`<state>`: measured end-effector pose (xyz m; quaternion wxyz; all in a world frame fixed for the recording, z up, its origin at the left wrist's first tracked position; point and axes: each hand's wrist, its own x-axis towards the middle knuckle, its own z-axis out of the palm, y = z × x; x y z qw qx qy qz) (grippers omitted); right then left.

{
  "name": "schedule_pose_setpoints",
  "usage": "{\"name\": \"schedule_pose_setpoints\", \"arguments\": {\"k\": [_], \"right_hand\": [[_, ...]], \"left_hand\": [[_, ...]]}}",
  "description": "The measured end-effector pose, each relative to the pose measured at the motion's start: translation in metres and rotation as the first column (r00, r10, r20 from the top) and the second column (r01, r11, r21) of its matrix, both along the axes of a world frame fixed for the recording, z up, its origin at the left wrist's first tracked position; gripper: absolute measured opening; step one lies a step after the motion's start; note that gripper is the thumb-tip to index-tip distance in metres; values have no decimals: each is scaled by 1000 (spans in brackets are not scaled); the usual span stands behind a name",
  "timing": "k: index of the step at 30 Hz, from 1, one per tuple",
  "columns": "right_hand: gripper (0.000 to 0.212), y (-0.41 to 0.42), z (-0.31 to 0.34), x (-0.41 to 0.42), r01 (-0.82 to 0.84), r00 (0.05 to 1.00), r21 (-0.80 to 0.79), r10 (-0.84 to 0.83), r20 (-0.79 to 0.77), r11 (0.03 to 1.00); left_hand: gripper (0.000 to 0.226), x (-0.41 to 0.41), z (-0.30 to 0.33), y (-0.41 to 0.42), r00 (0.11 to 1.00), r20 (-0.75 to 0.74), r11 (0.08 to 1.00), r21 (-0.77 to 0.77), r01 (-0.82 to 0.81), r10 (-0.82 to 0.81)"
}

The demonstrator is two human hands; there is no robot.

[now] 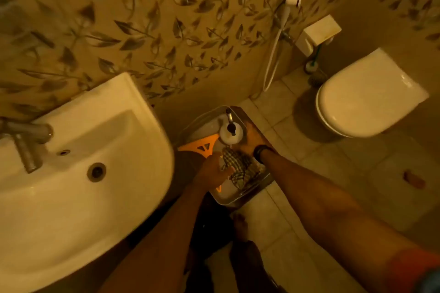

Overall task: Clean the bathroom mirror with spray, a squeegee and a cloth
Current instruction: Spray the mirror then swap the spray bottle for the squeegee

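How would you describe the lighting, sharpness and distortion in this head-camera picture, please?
Head view: dim, strongly orange-yellow light tints the white sink and toilet; the toilet throws a soft shadow on the floor; wide-angle bending curves the wall and sink rim; both hands, left and right, and the checked cloth in the tray look soft and blurred.

A clear tray stands on the tiled floor, holding a spray bottle, an orange squeegee and a checked cloth.
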<state>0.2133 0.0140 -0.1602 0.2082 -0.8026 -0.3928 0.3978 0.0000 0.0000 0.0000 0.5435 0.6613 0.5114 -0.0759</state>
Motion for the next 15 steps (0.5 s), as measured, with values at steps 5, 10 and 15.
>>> {"name": "schedule_pose_setpoints", "arguments": {"k": [5,10,15], "right_hand": [[98,22,91,-27,-79,994,61,84,-73,995],[54,20,97,-35,-16,999,-38,17,46,999],[61,-2,130,-29,-44,996,39,41,80,998]], "left_hand": [[64,5,-11,-3,1000,-4,1000,29,0,0],[66,-9,-10,-16,999,-11,999,4,-45,45],[49,-10,15,-15,998,-25,998,32,-50,51]]}}
